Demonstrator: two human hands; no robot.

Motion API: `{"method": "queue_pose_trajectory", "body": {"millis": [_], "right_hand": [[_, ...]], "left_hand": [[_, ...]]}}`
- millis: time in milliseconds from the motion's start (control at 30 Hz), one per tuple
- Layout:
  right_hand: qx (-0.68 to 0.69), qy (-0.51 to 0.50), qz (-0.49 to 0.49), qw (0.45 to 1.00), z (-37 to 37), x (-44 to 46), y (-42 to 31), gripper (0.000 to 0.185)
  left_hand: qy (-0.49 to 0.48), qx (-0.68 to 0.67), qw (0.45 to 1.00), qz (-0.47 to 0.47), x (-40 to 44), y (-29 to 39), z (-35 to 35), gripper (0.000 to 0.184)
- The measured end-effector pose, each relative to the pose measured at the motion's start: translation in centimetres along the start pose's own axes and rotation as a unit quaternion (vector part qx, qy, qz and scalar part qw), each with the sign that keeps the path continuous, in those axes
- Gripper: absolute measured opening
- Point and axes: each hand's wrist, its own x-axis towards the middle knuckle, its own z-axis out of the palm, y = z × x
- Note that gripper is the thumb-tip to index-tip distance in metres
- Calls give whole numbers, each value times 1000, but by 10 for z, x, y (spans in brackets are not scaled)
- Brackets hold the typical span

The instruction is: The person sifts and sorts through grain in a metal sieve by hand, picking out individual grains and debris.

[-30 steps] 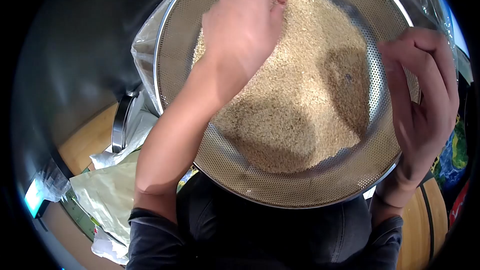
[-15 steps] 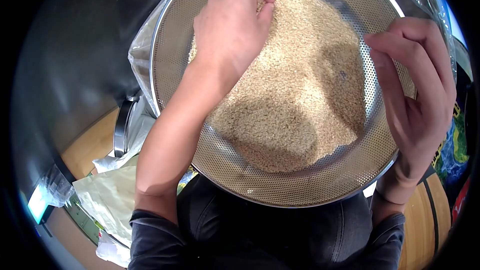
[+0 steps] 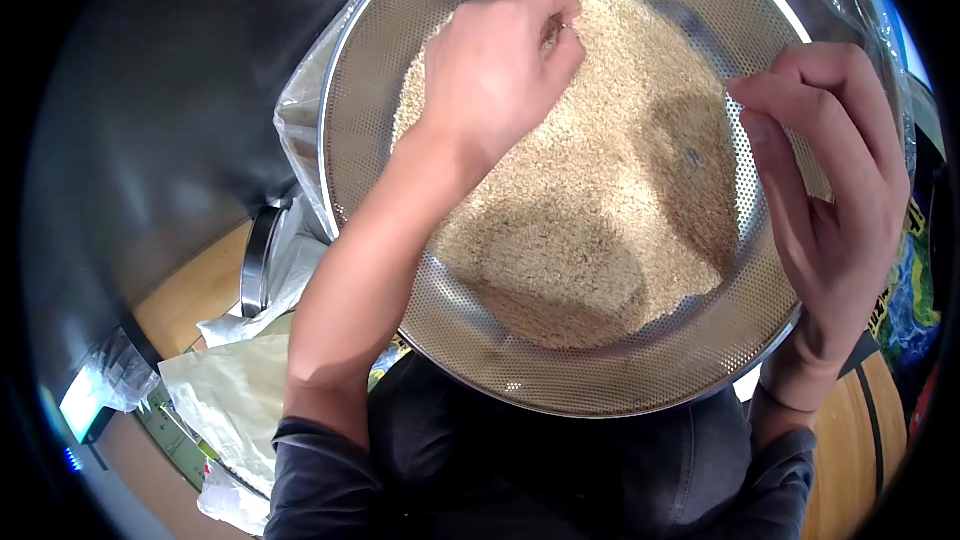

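Note:
A wide round metal sieve [image 3: 560, 395] with perforated sides is tilted over my lap. Pale, husk-coloured grain [image 3: 610, 140] is heaped in it, and shadows fall across the lower and right parts. My left hand [image 3: 505, 70] is over the upper left of the grain, fingers curled in toward the thumb; whatever lies inside the curl is too small to make out. At the sieve's right side, my right hand [image 3: 835, 150] is raised with forefinger and thumb tips drawn close together, the other fingers bent. Anything between those tips cannot be made out.
Clear plastic sheeting [image 3: 300, 130] shows behind the sieve's left rim. To the left are a shiny round metal-rimmed object [image 3: 262, 260] and a pale bag [image 3: 225, 390]. A colourful printed package [image 3: 910, 280] is at right, above a wooden surface [image 3: 850, 450].
My left hand has shifted slightly right and down in view, and its curled fingers show more. The sieve appears a little farther right. My right hand has hardly moved.

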Motion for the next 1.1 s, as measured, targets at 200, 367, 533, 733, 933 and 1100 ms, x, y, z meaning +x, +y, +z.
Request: {"method": "queue_pose_trajectory", "body": {"millis": [200,367,533,733,933,1100], "right_hand": [[55,16,45,997,1,0,-3,21],[77,34,65,994,2,-1,-6,21],[78,27,66,994,-1,-3,-4,20],[96,40,81,991,2,0,-10,22],[152,124,33,980,3,-2,-8,25],[138,26,63,988,-4,1,-11,24]], "left_hand": [[-68,-390,918,-29,-7,24,-21,12],[-102,-468,872,-98,-15,37,-42,11],[-122,-492,856,-96,-18,38,-47,11],[-116,-510,850,-67,-22,40,-41,11],[-134,-507,851,-38,-27,56,-40,11],[-144,-527,836,-49,-29,65,-43,18]]}}
